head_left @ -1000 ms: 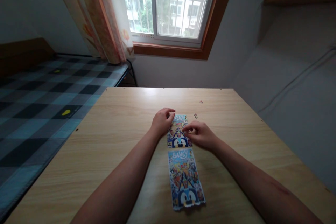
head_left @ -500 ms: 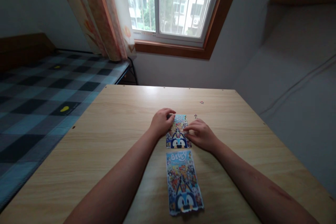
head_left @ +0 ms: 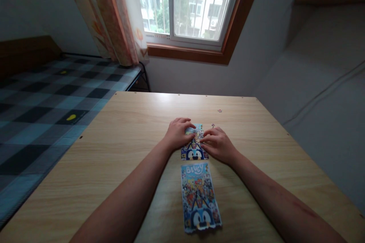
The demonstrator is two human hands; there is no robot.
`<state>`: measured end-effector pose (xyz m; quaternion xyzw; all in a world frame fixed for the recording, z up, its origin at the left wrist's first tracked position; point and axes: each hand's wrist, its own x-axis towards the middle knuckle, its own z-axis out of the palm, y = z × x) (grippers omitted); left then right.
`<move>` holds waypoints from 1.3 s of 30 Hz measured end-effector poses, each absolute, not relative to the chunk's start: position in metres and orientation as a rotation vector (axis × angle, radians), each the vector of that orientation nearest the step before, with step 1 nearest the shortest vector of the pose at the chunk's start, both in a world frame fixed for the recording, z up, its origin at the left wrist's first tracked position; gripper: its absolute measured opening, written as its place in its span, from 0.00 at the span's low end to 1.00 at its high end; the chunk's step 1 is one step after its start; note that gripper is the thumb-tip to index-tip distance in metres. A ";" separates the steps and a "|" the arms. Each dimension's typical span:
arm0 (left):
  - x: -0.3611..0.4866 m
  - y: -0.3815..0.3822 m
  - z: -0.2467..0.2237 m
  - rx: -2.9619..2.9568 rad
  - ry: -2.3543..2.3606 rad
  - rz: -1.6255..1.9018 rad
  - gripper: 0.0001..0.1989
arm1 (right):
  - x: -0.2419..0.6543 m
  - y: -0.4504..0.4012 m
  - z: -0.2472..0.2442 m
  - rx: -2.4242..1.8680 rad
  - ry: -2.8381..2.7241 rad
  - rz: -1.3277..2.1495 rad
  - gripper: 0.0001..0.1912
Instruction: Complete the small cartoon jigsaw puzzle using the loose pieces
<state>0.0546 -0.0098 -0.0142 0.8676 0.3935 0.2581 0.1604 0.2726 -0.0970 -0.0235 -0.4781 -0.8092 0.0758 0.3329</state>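
Observation:
A small, colourful jigsaw puzzle (head_left: 195,155) with a blue cartoon dog lies flat on the table, partly covered by my fingers. My left hand (head_left: 180,133) rests across its upper left part, thumb and forefinger spread apart on the surface. At the right edge, my right hand (head_left: 218,144) has its fingers curled, thumb and forefinger tips close together; whatever is between them is too small to make out. Nearer to me lies a paper picture (head_left: 199,197) with the same design, titled "BLUEY", its bottom edge torn.
One loose puzzle piece (head_left: 213,125) lies just beyond my right hand, and another piece (head_left: 219,111) sits farther back. The wooden table (head_left: 137,121) reaches toward the wall below a window (head_left: 196,3). A bed (head_left: 57,95) with checked bedding stands to the left.
My left hand has shifted right, further over the puzzle, covering more of its upper part. My right hand stays at the right edge with slightly changed finger positions.

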 end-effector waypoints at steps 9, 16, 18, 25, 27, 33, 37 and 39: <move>0.056 -0.009 -0.015 2.491 1.154 0.709 0.08 | 0.270 -0.094 -0.025 -1.267 -2.088 0.149 0.03; 0.056 -0.008 -0.017 2.487 1.153 0.702 0.08 | 0.266 -0.091 -0.026 -1.275 -2.128 0.079 0.06; 0.057 -0.008 -0.016 2.481 1.162 0.695 0.08 | 0.264 -0.092 -0.025 -1.283 -2.132 0.059 0.06; 0.057 -0.009 -0.017 2.480 1.164 0.708 0.08 | 0.259 -0.097 -0.022 -1.301 -2.161 0.015 0.07; 0.057 -0.008 -0.017 2.480 1.161 0.706 0.08 | 0.256 -0.098 -0.022 -1.310 -2.159 0.008 0.07; 0.057 -0.009 -0.015 2.469 1.162 0.699 0.08 | 0.250 -0.100 -0.020 -1.354 -2.114 0.031 0.06; 0.058 -0.009 -0.014 2.463 1.169 0.693 0.09 | 0.248 -0.102 -0.017 -1.417 -2.105 0.037 0.06; 0.058 -0.009 -0.014 2.463 1.172 0.686 0.09 | 0.247 -0.103 -0.016 -1.435 -2.109 0.034 0.06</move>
